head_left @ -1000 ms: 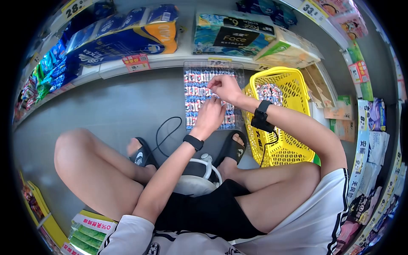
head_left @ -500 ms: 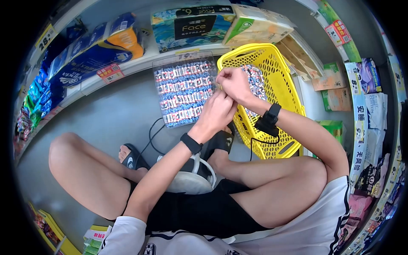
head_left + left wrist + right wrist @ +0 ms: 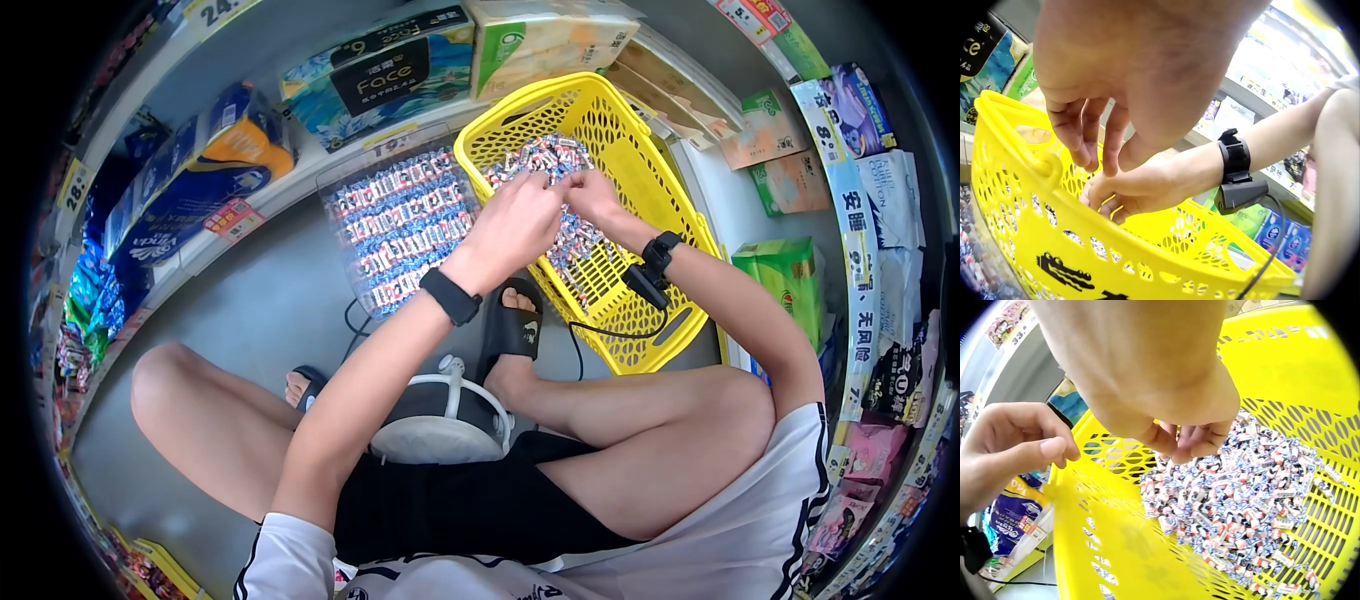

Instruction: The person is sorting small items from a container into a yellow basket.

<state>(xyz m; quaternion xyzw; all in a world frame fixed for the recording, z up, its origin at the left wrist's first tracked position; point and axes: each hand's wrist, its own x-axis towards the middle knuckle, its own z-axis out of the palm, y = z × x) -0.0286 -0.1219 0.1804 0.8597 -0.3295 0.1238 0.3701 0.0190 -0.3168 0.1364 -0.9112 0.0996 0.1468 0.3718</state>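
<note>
Loose wrapped candies [image 3: 545, 155] are heaped inside the yellow basket [image 3: 640, 180], just above the middle of the head view. More wrapped candies [image 3: 405, 220] are set out in rows in the clear tray [image 3: 347, 255], beside the basket at upper left of centre.

The left hand [image 3: 515, 225] is held at the basket's tray-side rim, its fingers loosely bent, with nothing seen between them. The right hand [image 3: 595, 195] is held over the heap, its fingertips drawn together; whether a candy is pinched there cannot be told.

The step in hand is judged to be close finger work on the candies at the basket. For the next move, a light fingertip grip on a single candy seems called for, with the rim cleared.
</note>
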